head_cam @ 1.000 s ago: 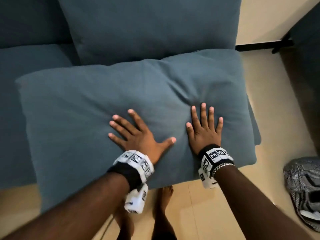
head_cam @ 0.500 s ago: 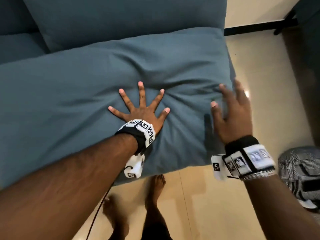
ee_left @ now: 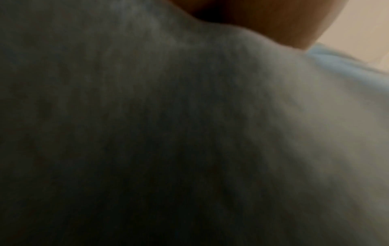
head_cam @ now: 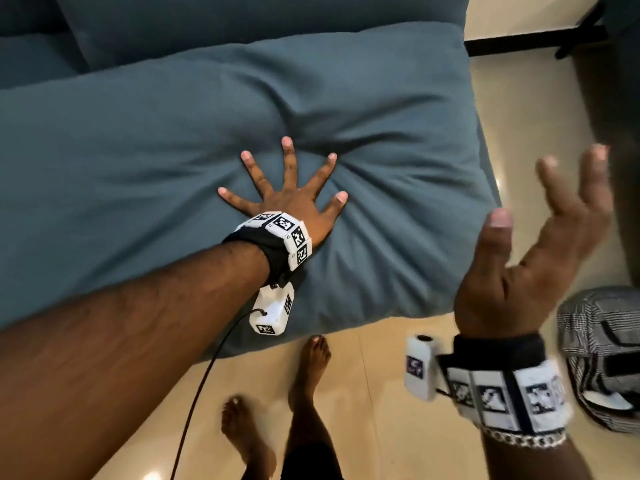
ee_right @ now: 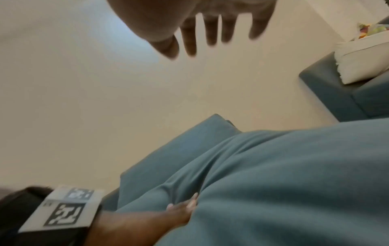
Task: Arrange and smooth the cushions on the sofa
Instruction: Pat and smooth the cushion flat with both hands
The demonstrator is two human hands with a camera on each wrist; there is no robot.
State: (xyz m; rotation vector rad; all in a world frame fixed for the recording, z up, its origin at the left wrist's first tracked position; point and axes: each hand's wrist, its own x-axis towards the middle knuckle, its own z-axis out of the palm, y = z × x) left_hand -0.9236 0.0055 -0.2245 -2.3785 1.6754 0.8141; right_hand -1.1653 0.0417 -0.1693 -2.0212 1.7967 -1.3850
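A large blue-grey cushion [head_cam: 156, 161] lies flat across the sofa seat, its right end overhanging the floor. My left hand [head_cam: 287, 192] presses down on it with fingers spread wide, and creases radiate from the dent. In the right wrist view the same cushion [ee_right: 294, 183] fills the lower right, with my left hand [ee_right: 181, 211] sunk into it. My right hand [head_cam: 540, 244] hovers in the air off the cushion's right edge, fingers straight and apart, holding nothing; it also shows as my right hand [ee_right: 202, 25]. The left wrist view shows only dark, blurred cushion fabric [ee_left: 189, 133].
A back cushion [head_cam: 259, 22] stands upright behind the flat one. A checked bag or cloth [head_cam: 602, 355] lies on the tiled floor [head_cam: 398, 410] at the right. My bare feet [head_cam: 308, 375] stand just before the sofa. Another blue seat [ee_right: 341, 93] with a white pillow sits nearby.
My right hand has lifted off the cushion and swung out to the right, above the floor. My left hand has slid forward and spread wider, pressing a deeper dent.
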